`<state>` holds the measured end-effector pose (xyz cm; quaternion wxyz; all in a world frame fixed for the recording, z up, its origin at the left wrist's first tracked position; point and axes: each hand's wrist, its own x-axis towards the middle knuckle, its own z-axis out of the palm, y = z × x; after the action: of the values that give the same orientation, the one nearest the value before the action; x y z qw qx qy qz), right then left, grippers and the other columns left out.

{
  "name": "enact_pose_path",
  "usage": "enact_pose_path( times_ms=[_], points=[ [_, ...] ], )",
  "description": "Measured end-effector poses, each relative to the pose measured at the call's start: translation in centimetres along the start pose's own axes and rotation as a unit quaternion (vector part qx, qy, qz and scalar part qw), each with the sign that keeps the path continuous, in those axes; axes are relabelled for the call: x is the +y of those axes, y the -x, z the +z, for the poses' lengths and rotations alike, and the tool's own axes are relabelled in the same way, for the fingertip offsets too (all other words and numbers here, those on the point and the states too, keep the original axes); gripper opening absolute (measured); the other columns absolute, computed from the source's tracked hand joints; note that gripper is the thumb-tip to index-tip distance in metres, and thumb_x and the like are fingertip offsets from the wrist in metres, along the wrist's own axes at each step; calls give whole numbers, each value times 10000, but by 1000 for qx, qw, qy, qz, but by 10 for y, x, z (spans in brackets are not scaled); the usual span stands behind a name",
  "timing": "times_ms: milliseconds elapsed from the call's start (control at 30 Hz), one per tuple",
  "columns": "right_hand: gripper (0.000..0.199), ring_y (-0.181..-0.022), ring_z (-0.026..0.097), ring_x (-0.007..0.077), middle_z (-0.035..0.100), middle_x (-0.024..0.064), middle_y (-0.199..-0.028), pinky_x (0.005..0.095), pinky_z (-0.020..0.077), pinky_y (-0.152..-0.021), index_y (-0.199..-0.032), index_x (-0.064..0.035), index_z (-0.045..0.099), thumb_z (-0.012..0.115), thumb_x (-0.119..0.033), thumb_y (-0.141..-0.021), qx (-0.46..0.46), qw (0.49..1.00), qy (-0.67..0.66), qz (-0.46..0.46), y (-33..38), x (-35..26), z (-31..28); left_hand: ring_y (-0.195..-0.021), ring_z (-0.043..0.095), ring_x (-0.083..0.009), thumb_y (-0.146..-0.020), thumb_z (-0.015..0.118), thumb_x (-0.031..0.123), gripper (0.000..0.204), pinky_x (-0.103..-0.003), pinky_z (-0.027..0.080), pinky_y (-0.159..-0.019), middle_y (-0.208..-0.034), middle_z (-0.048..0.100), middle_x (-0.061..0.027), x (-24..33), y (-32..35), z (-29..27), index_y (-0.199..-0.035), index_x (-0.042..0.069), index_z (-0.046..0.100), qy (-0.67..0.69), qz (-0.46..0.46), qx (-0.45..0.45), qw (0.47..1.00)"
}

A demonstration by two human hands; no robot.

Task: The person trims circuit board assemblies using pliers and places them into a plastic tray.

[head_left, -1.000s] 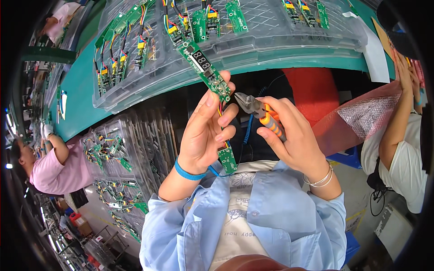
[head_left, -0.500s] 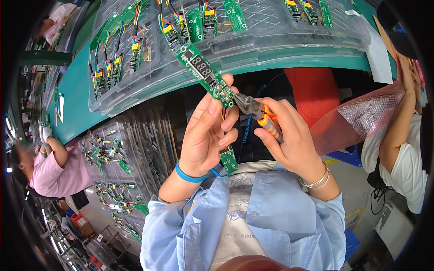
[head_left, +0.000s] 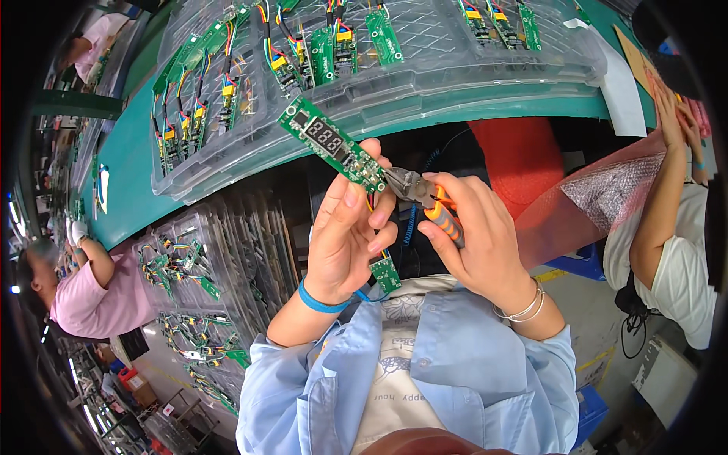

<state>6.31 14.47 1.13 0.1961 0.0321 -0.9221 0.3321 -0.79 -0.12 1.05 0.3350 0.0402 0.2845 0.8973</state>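
Observation:
Between the thumb and fingers of my left hand (head_left: 343, 227) is a long green circuit board (head_left: 324, 138) with a three-digit display, tilted with its far end up and to the left. Coloured wires run down from it behind my fingers to a small green board (head_left: 385, 274) that hangs near my shirt. My right hand (head_left: 481, 235) is closed round the orange and grey handles of a pair of pliers (head_left: 409, 186). The jaws of the pliers are at the near right end of the long board; whether they grip anything there is too small to tell.
Ahead on the green table (head_left: 136, 201) lies a clear plastic tray (head_left: 425, 95) with several wired boards. More trays of boards (head_left: 227, 250) stand stacked at the left. A person in pink (head_left: 98, 296) is at the left. At the right, another person's arm (head_left: 660, 205) is beside bubble wrap (head_left: 607, 193).
The long board has shifted slightly down and left and lies a little flatter. The pliers and my right hand have moved slightly left, with the jaws still at the board's end.

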Motion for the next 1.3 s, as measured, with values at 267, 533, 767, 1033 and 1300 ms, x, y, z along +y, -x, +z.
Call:
enact_pose_path(
  times_ms=[267,533,767,1033,1300],
  points=[
    [392,-643,436,176,478,60,-843,266,351,-573,-1091,-39,456,573,-219,-762,6,1000,3,-10,2,0,1,-639,353,-76,-854,478,164,483,-150,281,-422,-1180,434,-45,-1,2,1,-1286,56,291,-1,-3,-1,1000],
    [385,-618,432,182,469,59,-804,260,358,-562,-1076,-37,461,579,-210,-753,6,1000,19,-12,2,-1,0,-640,351,-75,-863,463,173,488,-148,283,-420,-1180,427,-40,-1,3,-1,-1299,71,266,2,-8,-12,1000],
    [338,-646,447,132,495,52,-810,239,373,-591,-1082,-29,431,560,-143,-792,-38,948,-293,117,8,-2,7,-647,341,-78,-896,409,185,425,-152,292,-423,-1164,410,-13,0,-5,6,-1300,145,283,125,-16,-38,991],
    [330,-692,441,89,508,48,-824,204,366,-623,-1107,-36,398,535,-65,-809,-119,697,-668,231,20,-14,14,-662,342,-82,-915,378,195,363,-171,299,-439,-1153,397,2,5,-14,11,-1275,196,332,199,0,-36,979],
    [361,-658,431,84,502,40,-791,181,354,-598,-1124,-44,401,546,-38,-793,-107,708,-664,218,24,-13,15,-676,355,-79,-914,385,197,348,-171,298,-451,-1121,427,-17,4,-15,12,-1260,179,356,189,0,-20,982]
  ],
)
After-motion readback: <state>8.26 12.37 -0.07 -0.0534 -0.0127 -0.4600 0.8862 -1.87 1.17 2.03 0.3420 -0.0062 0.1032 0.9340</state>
